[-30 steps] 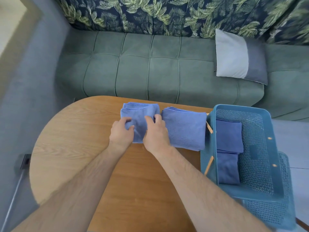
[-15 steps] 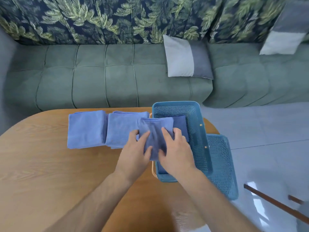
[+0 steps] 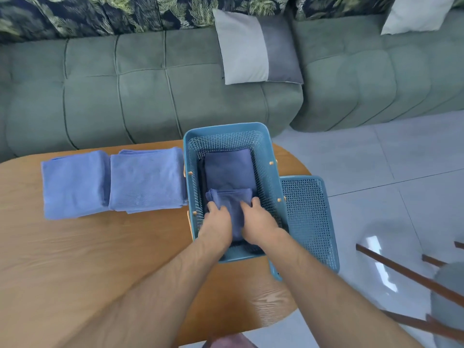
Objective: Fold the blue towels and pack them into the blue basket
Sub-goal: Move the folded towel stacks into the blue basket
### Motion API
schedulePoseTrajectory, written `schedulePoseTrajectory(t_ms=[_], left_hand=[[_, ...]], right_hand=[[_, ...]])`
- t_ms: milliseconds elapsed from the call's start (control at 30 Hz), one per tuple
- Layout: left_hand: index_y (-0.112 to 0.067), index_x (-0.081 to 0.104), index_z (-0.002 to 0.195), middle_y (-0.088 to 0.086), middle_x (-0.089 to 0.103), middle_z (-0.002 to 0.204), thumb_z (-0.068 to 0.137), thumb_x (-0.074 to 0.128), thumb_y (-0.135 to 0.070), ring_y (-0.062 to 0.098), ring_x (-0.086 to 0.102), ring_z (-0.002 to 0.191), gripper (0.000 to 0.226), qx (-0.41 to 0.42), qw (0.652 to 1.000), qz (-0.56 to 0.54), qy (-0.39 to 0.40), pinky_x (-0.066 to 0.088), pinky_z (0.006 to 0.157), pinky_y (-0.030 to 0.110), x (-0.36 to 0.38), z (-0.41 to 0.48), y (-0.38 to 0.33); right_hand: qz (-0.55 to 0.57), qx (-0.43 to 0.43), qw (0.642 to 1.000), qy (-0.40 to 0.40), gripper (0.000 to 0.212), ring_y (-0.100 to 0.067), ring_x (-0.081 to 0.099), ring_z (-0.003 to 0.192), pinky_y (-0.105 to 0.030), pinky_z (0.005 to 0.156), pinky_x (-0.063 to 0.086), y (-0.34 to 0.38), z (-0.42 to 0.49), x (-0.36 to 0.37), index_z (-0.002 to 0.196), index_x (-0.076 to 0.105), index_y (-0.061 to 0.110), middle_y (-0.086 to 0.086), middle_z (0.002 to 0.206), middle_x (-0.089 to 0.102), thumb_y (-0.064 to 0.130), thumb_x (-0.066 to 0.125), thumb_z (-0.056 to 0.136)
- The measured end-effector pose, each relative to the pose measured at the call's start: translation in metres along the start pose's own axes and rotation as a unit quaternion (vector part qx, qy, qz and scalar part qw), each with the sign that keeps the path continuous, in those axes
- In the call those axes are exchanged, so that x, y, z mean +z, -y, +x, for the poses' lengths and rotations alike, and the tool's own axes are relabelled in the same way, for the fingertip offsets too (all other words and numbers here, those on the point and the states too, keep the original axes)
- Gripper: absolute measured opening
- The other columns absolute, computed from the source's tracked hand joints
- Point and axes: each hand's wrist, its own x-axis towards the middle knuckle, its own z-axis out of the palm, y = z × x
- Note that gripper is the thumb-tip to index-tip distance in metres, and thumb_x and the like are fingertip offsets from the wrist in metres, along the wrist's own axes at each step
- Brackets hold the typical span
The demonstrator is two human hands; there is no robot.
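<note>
I sit at a brown wooden table (image 3: 100, 259). Behind it is a long green sofa (image 3: 125, 96). Its back has dark cloth with green leaves (image 3: 100, 13). A gray pillow (image 3: 258, 49) leans there, and a light pillow (image 3: 416, 13) is far to my right. The floor (image 3: 376, 159) has shiny gray tiles. A chair (image 3: 449, 292) with brown legs stands on my right. A blue lid (image 3: 308, 222) with little holes hangs over the table's right edge.

Green tufted sofa (image 3: 150, 91), 2 grey pillows (image 3: 256, 49), wooden table (image 3: 100, 259), glossy tiled floor (image 3: 376, 159).
</note>
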Motion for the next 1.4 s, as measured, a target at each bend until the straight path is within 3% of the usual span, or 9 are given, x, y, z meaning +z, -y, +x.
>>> schedulePoseTrajectory(t_ms=[100, 233, 433, 567, 667, 900, 1033, 1233, 1400], left_hand=[[-0.003, 0.045, 0.13, 0.025, 0.031, 0.143, 0.095, 0.049, -0.003, 0.035, 0.053, 0.115, 0.036, -0.032, 0.999, 0.016, 0.007, 0.045, 0.086, 0.034, 0.004, 0.007, -0.003], [-0.014, 0.039, 0.138, 0.019, -0.001, 0.16, 0.089, 0.057, -0.012, 0.038, 0.019, 0.142, 0.053, -0.03, 0.98, 0.187, -0.058, 0.029, 0.112, 0.042, 0.004, 0.012, -0.007], [-0.011, 0.033, 0.145, 0.012, 0.029, 0.149, 0.092, 0.055, -0.023, 0.032, 0.034, 0.134, 0.058, 0.004, 0.949, 0.315, -0.023, 0.03, 0.111, 0.044, 0.009, 0.032, -0.002], [-0.011, 0.039, 0.138, 0.011, 0.04, 0.139, 0.09, 0.056, -0.022, 0.03, 0.04, 0.128, 0.053, 0.027, 0.947, 0.318, -0.04, 0.032, 0.108, 0.043, 0.001, 0.024, -0.004], [-0.013, 0.051, 0.123, 0.007, 0.05, 0.123, 0.087, 0.054, -0.016, 0.027, 0.047, 0.117, 0.035, 0.07, 0.956, 0.243, -0.148, 0.037, 0.103, 0.038, -0.02, 0.007, 0.004], [-0.014, 0.061, 0.099, 0.003, 0.061, 0.108, 0.083, 0.05, -0.018, 0.024, 0.058, 0.098, 0.02, 0.101, 0.906, 0.048, -0.409, 0.039, 0.083, 0.033, -0.089, -0.023, 0.055], [-0.003, 0.066, 0.104, 0.014, 0.065, 0.106, 0.078, 0.066, -0.007, 0.036, 0.065, 0.093, 0.026, -0.006, 0.933, 0.005, -0.361, 0.053, 0.074, 0.04, -0.099, -0.025, 0.114], [-0.019, 0.029, 0.154, 0.013, 0.031, 0.152, 0.097, 0.056, -0.032, 0.036, 0.041, 0.127, 0.065, -0.151, 0.964, -0.083, -0.2, 0.04, 0.102, 0.044, -0.09, -0.023, 0.168], [-0.024, 0.017, 0.157, 0.019, 0.032, 0.147, 0.098, 0.053, -0.045, 0.036, 0.042, 0.127, 0.073, -0.178, 0.963, -0.106, -0.174, 0.039, 0.103, 0.043, -0.082, -0.009, 0.184]], right_hand=[[-0.009, 0.022, 1.0, 0.005, 0.047, -0.034, 0.058, 0.108, -0.041, 0.09, 0.049, -0.004, 0.008, 0.004, 0.131, 0.046, 0.012, -0.013, 0.135, 0.034, 0.007, 0.061, 0.087], [-0.124, 0.003, 0.989, -0.077, 0.046, -0.035, 0.04, 0.127, -0.04, 0.089, 0.049, 0.001, 0.013, 0.006, 0.135, 0.047, 0.017, -0.016, 0.15, 0.023, 0.012, 0.06, 0.092], [-0.137, 0.012, 0.989, -0.061, 0.05, -0.035, 0.039, 0.128, -0.041, 0.095, 0.042, -0.001, 0.025, 0.016, 0.148, 0.036, 0.024, -0.013, 0.148, 0.032, 0.019, 0.049, 0.1], [-0.126, 0.019, 0.98, -0.151, 0.04, -0.034, 0.056, 0.106, -0.04, 0.078, 0.05, 0.007, 0.016, 0.011, 0.124, 0.061, 0.023, -0.013, 0.124, 0.053, 0.019, 0.069, 0.085], [-0.109, 0.001, 0.968, -0.224, 0.047, -0.028, 0.061, 0.08, -0.036, 0.059, 0.05, 0.016, 0.004, -0.006, 0.107, 0.07, 0.022, -0.008, 0.098, 0.061, 0.015, 0.083, 0.062], [0.03, -0.113, 0.91, -0.397, 0.042, -0.028, 0.058, 0.081, -0.038, 0.06, 0.05, 0.089, -0.015, -0.054, 0.115, 0.065, 0.011, -0.005, 0.097, 0.061, 0.011, 0.069, 0.073], [0.086, -0.198, 0.924, -0.315, 0.04, -0.031, 0.058, 0.094, -0.041, 0.068, 0.055, 0.156, -0.013, -0.052, 0.123, 0.06, 0.007, -0.008, 0.111, 0.061, 0.013, 0.049, 0.085], [0.019, -0.066, 0.992, -0.103, 0.086, -0.033, 0.036, 0.136, -0.039, 0.103, 0.043, 0.197, 0.011, -0.027, 0.158, 0.01, 0.012, -0.02, 0.157, 0.014, 0.013, 0.064, 0.091], [0.033, -0.004, 0.997, -0.07, 0.074, -0.034, 0.039, 0.133, -0.04, 0.1, 0.044, 0.207, 0.03, -0.018, 0.153, 0.018, 0.016, -0.022, 0.154, 0.017, 0.017, 0.062, 0.094]])
